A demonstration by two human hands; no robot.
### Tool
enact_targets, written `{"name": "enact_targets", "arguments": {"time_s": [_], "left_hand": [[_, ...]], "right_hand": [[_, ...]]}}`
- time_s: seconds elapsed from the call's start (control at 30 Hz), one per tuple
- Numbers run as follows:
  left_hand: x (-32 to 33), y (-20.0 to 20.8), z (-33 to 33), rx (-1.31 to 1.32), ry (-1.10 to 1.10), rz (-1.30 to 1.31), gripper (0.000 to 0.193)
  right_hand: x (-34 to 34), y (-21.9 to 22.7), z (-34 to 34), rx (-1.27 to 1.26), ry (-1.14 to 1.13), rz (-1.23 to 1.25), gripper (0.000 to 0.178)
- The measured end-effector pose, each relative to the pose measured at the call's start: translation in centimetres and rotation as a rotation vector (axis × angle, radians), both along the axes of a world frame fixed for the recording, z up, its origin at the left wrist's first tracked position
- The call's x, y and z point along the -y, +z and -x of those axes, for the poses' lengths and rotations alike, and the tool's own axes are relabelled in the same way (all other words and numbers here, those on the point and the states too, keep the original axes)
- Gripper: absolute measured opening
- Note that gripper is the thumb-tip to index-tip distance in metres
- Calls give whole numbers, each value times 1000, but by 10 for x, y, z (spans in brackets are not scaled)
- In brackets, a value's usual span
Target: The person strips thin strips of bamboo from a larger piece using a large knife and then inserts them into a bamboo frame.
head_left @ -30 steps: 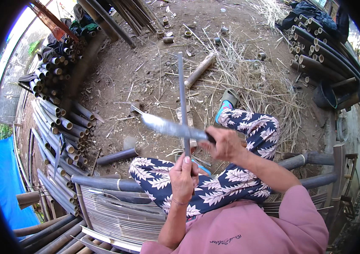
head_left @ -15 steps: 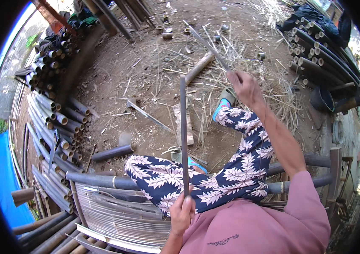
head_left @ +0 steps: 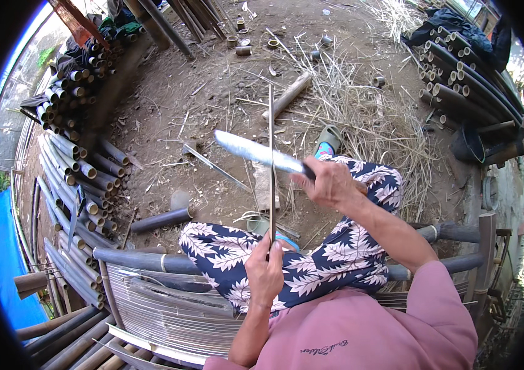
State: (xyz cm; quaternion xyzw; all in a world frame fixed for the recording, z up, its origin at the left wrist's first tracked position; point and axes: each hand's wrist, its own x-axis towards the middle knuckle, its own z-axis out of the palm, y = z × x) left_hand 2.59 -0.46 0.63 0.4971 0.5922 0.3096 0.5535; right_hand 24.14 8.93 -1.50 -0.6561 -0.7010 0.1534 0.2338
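The yard's ground [head_left: 163, 111] was bare brown earth strewn with chips, with a loose spread of straw [head_left: 376, 132] toward its right side. Along the ground's left edge lay a stack of cut bamboo poles [head_left: 92, 185], ends facing inward, with a blue sheet [head_left: 3, 246] beyond it; near the far right corner, a second pile of dark poles [head_left: 474, 92] rested beside a black bucket [head_left: 468, 145]. In the middle, the person sat with knees apart in leaf-patterned trousers [head_left: 348, 265], a slatted bamboo panel [head_left: 176, 311] to the left. The left hand [head_left: 265, 271] had its grip closed around the lower end of a long, thin bamboo strip [head_left: 271, 117], which pointed away from the body, above the ground between the knees. The right hand [head_left: 328, 182] had its grip wrapped around the dark handle of a broad knife [head_left: 246, 148], whose bright blade pointed left and crossed the strip partway along; whether the edge was touching it could not be told. Below the crossing, a flat piece of wood [head_left: 265, 191] lay on the ground, and farther off a short log [head_left: 290, 95] slanted beside the straw.
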Motion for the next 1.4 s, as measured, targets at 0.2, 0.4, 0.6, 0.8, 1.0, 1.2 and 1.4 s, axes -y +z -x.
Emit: {"name": "enact_targets", "arguments": {"time_s": [0.2, 0.4, 0.6, 0.8, 1.0, 1.2, 1.4], "left_hand": [[52, -11, 24, 25, -53, -68, 29], [62, -12, 55, 457, 258, -25, 26], [-65, -34, -2, 288, 426, -401, 17], [-28, -25, -4, 473, 48, -261, 49], [4, -10, 54, 826, -169, 622, 40], [-21, -13, 35, 446, 80, 271, 27], [-19, -13, 21, 209, 104, 92, 17]], "right_hand": [[-49, 16, -50, 61, -157, 102, 58], [-75, 34, -76, -364, -279, 149, 58], [18, 18, 53, -1209, -114, 584, 25], [-15, 5, 50, -1564, -249, 460, 22], [-49, 14, -2, -935, -162, 332, 30], [18, 14, 22, -85, 142, 109, 55], [44, -8, 36, 4, 246, 19, 53]]}}
